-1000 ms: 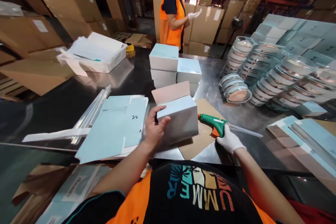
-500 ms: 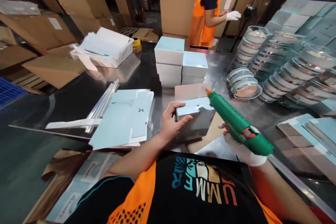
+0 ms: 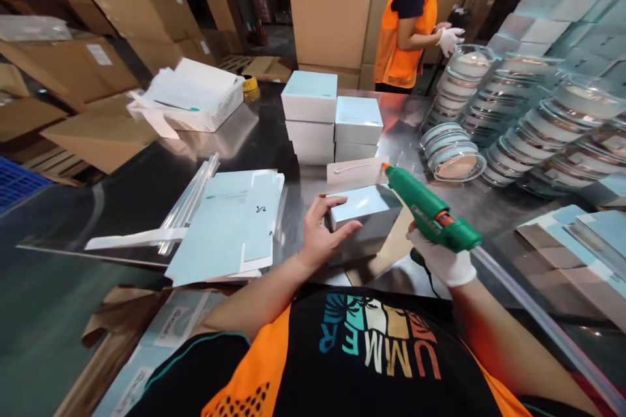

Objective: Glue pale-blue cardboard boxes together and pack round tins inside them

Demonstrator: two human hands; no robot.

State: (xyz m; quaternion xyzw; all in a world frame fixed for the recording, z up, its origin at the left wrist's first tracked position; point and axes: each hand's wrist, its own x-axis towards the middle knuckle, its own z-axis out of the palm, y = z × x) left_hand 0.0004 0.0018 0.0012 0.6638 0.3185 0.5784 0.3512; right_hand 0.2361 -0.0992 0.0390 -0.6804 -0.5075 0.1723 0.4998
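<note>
In the head view my bare left hand (image 3: 327,229) grips the left end of a light-blue and white carton (image 3: 362,204), its thumb in front and fingers on top. The carton's raised flap (image 3: 356,172) stands up at the back with a pale bead of glue along it. My gloved right hand (image 3: 443,257) is closed around the handle of a green glue gun (image 3: 425,205). The gun's orange nozzle is at the flap's right end. A long clear glue stick (image 3: 542,326) runs out of the gun's rear.
Stacked finished cartons (image 3: 309,98) stand behind. Flat blue cardboard sheets (image 3: 227,221) and clear glue sticks (image 3: 188,205) lie left, near a white basket (image 3: 220,111). Stacks of round clear containers (image 3: 454,153) stand right. A co-worker in an orange vest (image 3: 398,39) stands beyond the table.
A bead of glue now shows along the flap. The gun's rear end and my right hand have shifted up and left. My left hand keeps its hold on the carton.
</note>
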